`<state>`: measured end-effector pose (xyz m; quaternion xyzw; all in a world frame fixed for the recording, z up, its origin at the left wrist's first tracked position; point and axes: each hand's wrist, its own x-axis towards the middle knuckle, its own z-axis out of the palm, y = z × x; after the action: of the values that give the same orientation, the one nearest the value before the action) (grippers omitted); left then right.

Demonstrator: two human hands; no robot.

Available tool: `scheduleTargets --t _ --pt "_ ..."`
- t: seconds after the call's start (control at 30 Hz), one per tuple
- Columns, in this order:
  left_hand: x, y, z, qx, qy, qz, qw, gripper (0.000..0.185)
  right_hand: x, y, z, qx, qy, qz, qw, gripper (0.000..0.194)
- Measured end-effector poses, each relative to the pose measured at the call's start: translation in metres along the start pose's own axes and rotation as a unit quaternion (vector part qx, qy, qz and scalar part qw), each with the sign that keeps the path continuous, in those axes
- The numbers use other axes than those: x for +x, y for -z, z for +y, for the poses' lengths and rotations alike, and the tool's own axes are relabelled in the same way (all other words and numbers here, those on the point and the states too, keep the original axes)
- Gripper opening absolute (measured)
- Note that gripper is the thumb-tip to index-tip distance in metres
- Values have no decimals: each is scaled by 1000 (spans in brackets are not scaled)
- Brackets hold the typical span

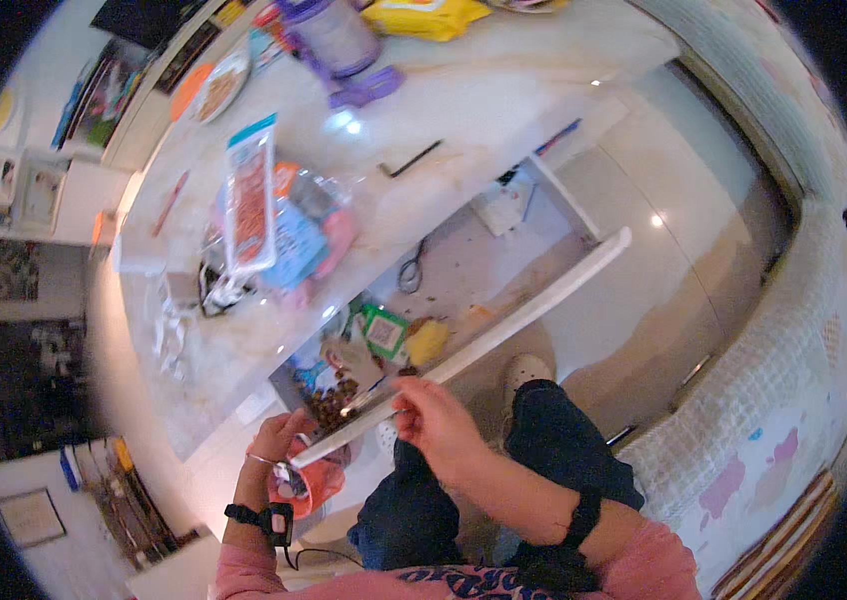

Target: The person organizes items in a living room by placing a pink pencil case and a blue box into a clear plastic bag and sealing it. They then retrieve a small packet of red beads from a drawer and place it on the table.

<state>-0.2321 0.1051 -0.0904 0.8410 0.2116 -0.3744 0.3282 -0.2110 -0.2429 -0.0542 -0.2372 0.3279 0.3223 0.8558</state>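
A pulled-out drawer with a pale front panel slants across the space before me, under a marble-look tabletop. My right hand is at the drawer's front edge, fingers curled near the rim; whether it grips anything is unclear. At the drawer's left end is my left hand, its fingers by the corner, above an orange-red bin. Brown beads lie in the drawer's near-left corner. Beside them are a green card with a printed code and a yellow object. Farther along lies a dark looped cable.
On the tabletop are a black L-shaped hex key, a clear food packet, blue and pink plastic packaging, a purple-and-clear container and a plate. A sofa with a white textured cover stands right.
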Motion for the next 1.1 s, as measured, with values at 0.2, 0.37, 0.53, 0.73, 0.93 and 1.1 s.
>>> scheduleTargets --t 0.2,0.37,0.53,0.73,0.93,1.1 --pt "98 -87 206 159 -344 -76 922 48 4 9 -5 20 2 24 1000 23" --pt "203 -165 295 313 -457 66 830 66 0 14 -19 29 12 36 999 20" --pt "281 -203 344 -202 -187 -11 961 38 -6 14 -28 38 -15 31 999 22" --pt "312 -231 362 -494 -64 -78 864 20 -7 18 -32 65 -6 40 997 27" --pt "350 -233 374 -549 -59 -132 823 20 -3 19 -28 79 -11 76 994 30" --pt "352 -233 374 -572 -25 -182 799 20 -1 23 -27 71 -18 46 996 28"
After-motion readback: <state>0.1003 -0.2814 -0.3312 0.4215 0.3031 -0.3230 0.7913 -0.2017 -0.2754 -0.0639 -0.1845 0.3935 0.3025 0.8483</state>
